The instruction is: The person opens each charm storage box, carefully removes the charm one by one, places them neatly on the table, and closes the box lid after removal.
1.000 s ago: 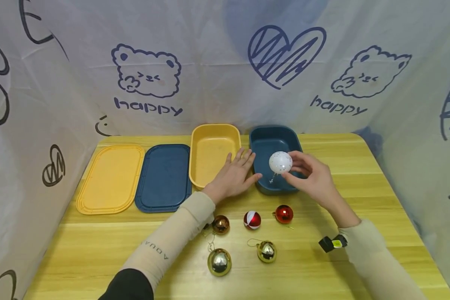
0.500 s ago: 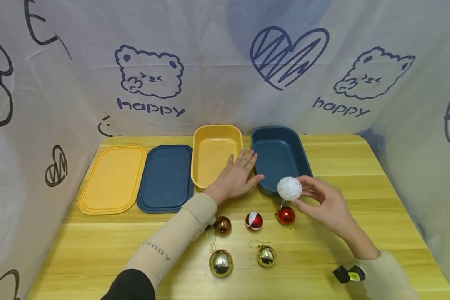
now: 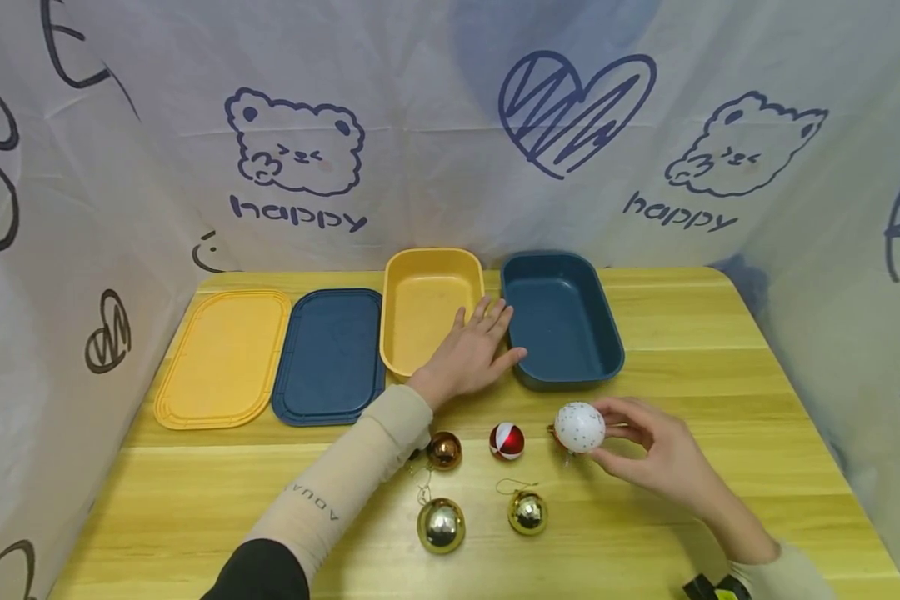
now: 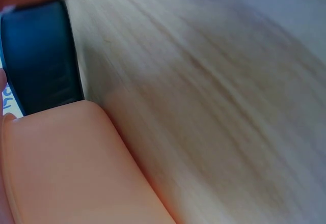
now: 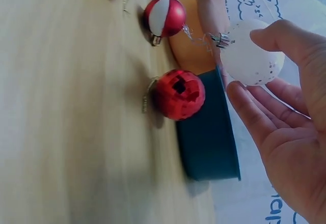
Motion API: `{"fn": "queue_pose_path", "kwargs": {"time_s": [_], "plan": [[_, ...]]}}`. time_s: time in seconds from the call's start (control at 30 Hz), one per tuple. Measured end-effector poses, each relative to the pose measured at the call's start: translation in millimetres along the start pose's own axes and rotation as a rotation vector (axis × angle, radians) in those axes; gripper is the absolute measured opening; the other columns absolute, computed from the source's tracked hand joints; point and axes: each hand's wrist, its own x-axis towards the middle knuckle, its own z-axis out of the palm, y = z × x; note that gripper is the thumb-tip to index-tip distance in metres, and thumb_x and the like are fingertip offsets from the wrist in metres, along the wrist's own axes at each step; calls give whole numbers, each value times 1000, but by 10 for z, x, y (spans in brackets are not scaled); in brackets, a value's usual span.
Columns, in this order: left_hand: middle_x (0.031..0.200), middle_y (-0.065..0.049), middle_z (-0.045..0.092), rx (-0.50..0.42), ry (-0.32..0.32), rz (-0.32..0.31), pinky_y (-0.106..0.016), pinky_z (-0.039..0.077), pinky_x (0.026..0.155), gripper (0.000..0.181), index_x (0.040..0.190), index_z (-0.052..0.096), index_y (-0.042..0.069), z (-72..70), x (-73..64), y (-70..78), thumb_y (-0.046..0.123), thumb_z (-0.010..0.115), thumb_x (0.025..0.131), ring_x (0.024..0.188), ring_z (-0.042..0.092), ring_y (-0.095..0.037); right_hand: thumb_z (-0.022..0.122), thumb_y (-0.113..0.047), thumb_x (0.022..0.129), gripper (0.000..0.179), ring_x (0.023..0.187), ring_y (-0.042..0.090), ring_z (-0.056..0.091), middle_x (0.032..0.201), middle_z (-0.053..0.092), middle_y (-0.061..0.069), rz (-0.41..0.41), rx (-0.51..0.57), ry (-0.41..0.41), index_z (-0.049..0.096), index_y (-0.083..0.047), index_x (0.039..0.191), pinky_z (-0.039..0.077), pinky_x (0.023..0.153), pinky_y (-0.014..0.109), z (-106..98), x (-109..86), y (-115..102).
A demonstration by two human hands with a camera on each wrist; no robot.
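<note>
My right hand [image 3: 663,454] pinches a white speckled Christmas bauble [image 3: 579,427] between thumb and fingertips. In the right wrist view, a silver cap and loop hang from this white bauble [image 5: 252,56]. Below it on the table sits a red faceted bauble [image 5: 179,94], mostly covered by the white one in the head view. My left hand [image 3: 468,350] lies with straight, spread fingers across the near right rim of the yellow box [image 3: 420,317], fingertips at the blue box's [image 3: 562,325] left rim. The left wrist view shows the outer walls of both boxes.
On the table lie a red-and-white bauble [image 3: 507,441], a copper bauble [image 3: 445,450] and two gold baubles, one larger [image 3: 441,526] and one smaller [image 3: 527,512]. A yellow lid [image 3: 225,358] and a blue lid [image 3: 330,358] lie flat at left. A printed cloth hangs behind.
My right hand has carried the white bauble from over the blue box toward me, to above the red bauble. The smaller gold bauble has rolled slightly. My left hand has stayed put.
</note>
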Motion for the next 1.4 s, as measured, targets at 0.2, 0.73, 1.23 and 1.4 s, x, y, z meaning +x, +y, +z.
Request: {"fn": "queue_pose_path", "kwargs": {"time_s": [0.2, 0.73, 1.23, 1.4], "plan": [[176, -16, 18, -8, -4, 2, -63, 12, 131, 83, 169, 19, 6, -12, -8, 4, 64, 29, 110, 166, 6, -36, 89, 1, 81, 56, 108, 4, 72, 122, 70, 12, 49, 1, -26, 69, -8, 132, 62, 89, 29, -11, -178, 12], [176, -16, 19, -13, -1, 4, -64, 14, 130, 82, 169, 21, 6, -12, 2, 4, 63, 29, 111, 165, 9, -37, 90, -19, 86, 50, 100, 4, 73, 123, 73, 5, 162, -87, -123, 69, -13, 132, 63, 88, 29, 17, -423, 71], [176, -16, 19, -7, 1, 3, -63, 14, 131, 82, 169, 20, 6, 1, 2, -1, 64, 29, 111, 165, 9, -37, 90, -28, 86, 49, 100, 3, 70, 125, 75, 1, 176, -191, -163, 71, -20, 130, 62, 89, 32, 61, -475, 138], [177, -15, 18, -14, 0, -3, -63, 13, 131, 82, 169, 20, 7, 0, 1, 2, 64, 29, 110, 166, 6, -34, 90, -30, 86, 48, 105, 2, 69, 126, 75, -2, 170, -210, -177, 72, -21, 130, 61, 90, 31, 57, -485, 163]]}}
